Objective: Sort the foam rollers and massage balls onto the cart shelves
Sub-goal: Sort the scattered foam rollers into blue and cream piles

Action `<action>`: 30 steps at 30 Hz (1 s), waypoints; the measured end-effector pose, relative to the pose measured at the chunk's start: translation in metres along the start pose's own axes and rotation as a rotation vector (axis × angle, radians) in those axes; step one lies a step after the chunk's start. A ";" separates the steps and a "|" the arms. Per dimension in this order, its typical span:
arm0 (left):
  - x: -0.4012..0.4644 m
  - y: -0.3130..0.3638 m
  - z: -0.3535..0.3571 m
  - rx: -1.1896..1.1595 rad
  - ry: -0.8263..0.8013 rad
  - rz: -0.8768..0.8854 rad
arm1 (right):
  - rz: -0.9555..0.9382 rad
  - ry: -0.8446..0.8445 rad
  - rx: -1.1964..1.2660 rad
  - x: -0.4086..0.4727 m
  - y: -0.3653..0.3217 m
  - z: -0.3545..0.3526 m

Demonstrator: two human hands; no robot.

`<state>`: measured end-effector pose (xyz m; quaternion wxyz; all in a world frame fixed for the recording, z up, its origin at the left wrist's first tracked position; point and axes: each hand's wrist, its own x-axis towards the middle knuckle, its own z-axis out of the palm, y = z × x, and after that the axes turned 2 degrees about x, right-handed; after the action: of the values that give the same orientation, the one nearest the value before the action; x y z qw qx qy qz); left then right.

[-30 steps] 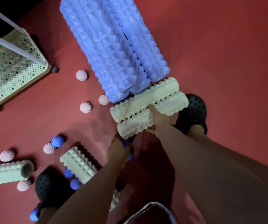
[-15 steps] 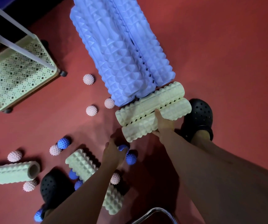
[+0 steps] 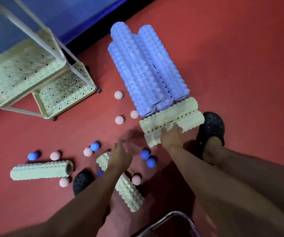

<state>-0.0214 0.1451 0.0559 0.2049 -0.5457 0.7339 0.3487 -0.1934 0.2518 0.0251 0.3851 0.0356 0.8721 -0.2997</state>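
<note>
Two cream foam rollers lie side by side on the red floor; my right hand [image 3: 171,136] grips the nearer cream roller [image 3: 187,124]. The far cream roller [image 3: 168,111] touches the ends of several long blue rollers [image 3: 144,71]. My left hand [image 3: 120,156] hovers with fingers spread and empty over a third cream roller [image 3: 129,190]. A fourth cream roller [image 3: 41,170] lies at the left. Two blue spiky balls [image 3: 148,158] sit between my hands. Pink spiky balls [image 3: 119,120] lie scattered toward the pale green cart [image 3: 64,93].
My feet in black clogs stand at the right [image 3: 212,127] and at the lower left [image 3: 82,182]. More pink and blue balls [image 3: 91,149] dot the floor on the left. A chrome bar [image 3: 168,219] curves at the bottom edge. A blue mat borders the floor behind.
My left hand has pulled back from the blue balls and spread its fingers. My view has lifted, bringing the cart's shelves into sight. My right hand stays on the nearer cream roller.
</note>
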 end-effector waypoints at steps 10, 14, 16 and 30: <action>-0.115 -0.031 -0.166 -0.050 0.288 0.214 | -0.722 -0.104 -0.334 -0.192 -0.099 -0.036; -0.152 -0.082 -0.231 -0.098 0.444 0.228 | -0.908 -0.109 -0.399 -0.257 -0.138 -0.018; -0.170 -0.115 -0.255 -0.154 0.515 0.214 | -0.986 -0.109 -0.428 -0.290 -0.159 -0.005; -0.200 -0.384 -0.199 -0.638 0.519 -0.237 | -1.287 -0.372 -0.853 -0.455 -0.173 0.172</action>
<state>0.4213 0.0686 0.2158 -0.1269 -0.7320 0.5485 0.3837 0.1868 0.0928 0.3364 0.2559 -0.6768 0.6823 -0.1045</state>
